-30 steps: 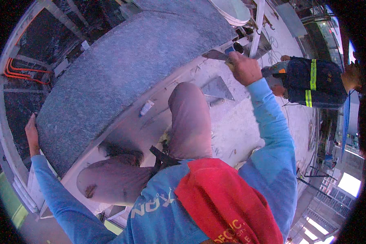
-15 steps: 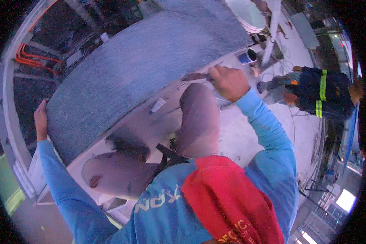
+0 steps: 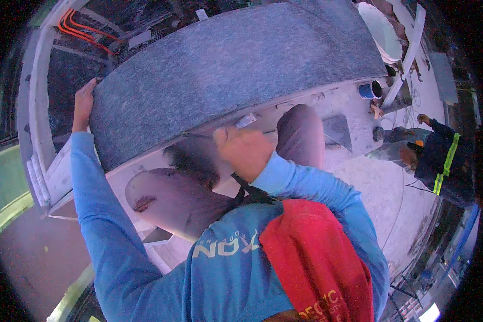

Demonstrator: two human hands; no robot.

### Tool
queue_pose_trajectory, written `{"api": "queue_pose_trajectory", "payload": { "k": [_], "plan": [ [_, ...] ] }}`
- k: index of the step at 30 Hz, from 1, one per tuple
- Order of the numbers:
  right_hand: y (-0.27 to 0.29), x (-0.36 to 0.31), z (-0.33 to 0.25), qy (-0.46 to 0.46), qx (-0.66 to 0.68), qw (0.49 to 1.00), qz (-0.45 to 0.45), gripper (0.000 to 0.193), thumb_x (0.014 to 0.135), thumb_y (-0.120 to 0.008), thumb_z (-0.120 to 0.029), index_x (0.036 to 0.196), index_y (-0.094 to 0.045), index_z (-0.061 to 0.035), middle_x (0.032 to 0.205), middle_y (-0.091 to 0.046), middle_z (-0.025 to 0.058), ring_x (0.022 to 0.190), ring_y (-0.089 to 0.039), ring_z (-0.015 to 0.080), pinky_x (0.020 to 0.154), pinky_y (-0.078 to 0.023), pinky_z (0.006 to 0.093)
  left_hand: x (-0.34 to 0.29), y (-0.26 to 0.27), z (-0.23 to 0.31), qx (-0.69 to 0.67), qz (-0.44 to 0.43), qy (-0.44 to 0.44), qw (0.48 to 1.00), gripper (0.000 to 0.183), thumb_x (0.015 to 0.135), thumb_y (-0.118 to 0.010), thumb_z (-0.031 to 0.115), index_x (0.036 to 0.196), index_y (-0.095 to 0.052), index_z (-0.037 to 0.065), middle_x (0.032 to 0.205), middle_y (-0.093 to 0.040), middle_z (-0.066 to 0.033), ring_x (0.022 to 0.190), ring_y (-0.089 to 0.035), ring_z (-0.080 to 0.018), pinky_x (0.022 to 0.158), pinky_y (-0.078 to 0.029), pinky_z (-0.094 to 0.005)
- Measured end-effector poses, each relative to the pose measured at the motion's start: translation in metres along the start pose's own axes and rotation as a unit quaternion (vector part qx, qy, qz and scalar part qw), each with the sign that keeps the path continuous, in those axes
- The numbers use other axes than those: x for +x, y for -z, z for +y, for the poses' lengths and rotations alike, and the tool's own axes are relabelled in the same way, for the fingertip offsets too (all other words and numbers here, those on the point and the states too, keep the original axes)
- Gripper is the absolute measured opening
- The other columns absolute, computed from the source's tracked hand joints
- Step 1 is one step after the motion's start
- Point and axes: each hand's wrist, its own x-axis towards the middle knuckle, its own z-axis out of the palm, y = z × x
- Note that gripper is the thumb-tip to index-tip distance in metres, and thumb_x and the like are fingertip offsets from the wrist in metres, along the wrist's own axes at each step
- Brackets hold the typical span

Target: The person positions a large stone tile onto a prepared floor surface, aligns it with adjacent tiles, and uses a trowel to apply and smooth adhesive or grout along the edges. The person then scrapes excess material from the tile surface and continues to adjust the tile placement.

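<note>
A long grey-blue slab (image 3: 236, 70) with a speckled top lies in front of me. My left hand (image 3: 84, 103) is at its left end, fingers closed over the edge. Below its near edge, my right hand (image 3: 244, 150) is closed in a fist around a slim hand tool. A thin dark end of the tool (image 3: 197, 135) sticks out to the left, close to the slab's pale front edge; most of it is hidden by the fist and blurred. A small whitish object (image 3: 246, 120) lies just beyond my right hand.
A blue container (image 3: 370, 90) and a large pale bucket (image 3: 380, 33) stand near the slab's right end. A pale plank (image 3: 406, 58) leans there. A person in a dark jacket (image 3: 440, 161) is at the right. Orange tubing (image 3: 86, 35) runs at the far left.
My right hand has moved left along the slab's near edge with the tool, toward my body. My left hand stays at the slab's end. The view has shifted, so the scene sits further right.
</note>
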Motion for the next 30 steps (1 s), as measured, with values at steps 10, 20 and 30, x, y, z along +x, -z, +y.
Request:
{"api": "queue_pose_trajectory", "payload": {
  "k": [10, 20, 30],
  "plan": [
    [0.032, -0.033, 0.069, -0.082, 0.025, 0.995, -0.054, 0.026, 0.08, -0.071, -0.021, 0.089, -0.052, -0.0066, 0.073, -0.061, 0.0157, 0.062, -0.062, 0.0369, 0.051, -0.046, 0.0471, 0.013, -0.003, -0.024, 0.126, 0.028, -0.078, 0.989, 0.04, 0.096, -0.049, 0.032, 0.116, -0.065, 0.002, 0.119, -0.066, -0.0129, 0.112, -0.062, -0.0249, 0.094, -0.045, -0.0316],
    [-0.04, 0.067, -0.095, 0.046, 0.136, 0.985, -0.1, 0.022, 0.083, -0.059, -0.019, 0.098, -0.053, -0.0033, 0.074, -0.065, 0.0149, 0.061, -0.066, 0.0347, 0.051, -0.053, 0.0464, -0.002, -0.012, 0.007, 0.057, 0.029, -0.033, 0.997, 0.045, 0.095, -0.05, 0.044, 0.105, -0.069, 0.004, 0.098, -0.07, -0.0172, 0.093, -0.066, -0.032, 0.083, -0.047, -0.0388],
    [-0.03, 0.101, -0.132, 0.21, 0.275, 0.937, -0.054, 0.019, 0.088, -0.057, -0.025, 0.089, -0.056, -0.0059, 0.076, -0.064, 0.0128, 0.067, -0.067, 0.0311, 0.053, -0.053, 0.0422, 0.009, -0.014, -0.003, 0.147, 0.039, -0.118, 0.981, 0.038, 0.095, -0.048, 0.033, 0.113, -0.066, 0.004, 0.109, -0.068, -0.0147, 0.1, -0.065, -0.0269, 0.089, -0.048, -0.0346]
  ]
}}
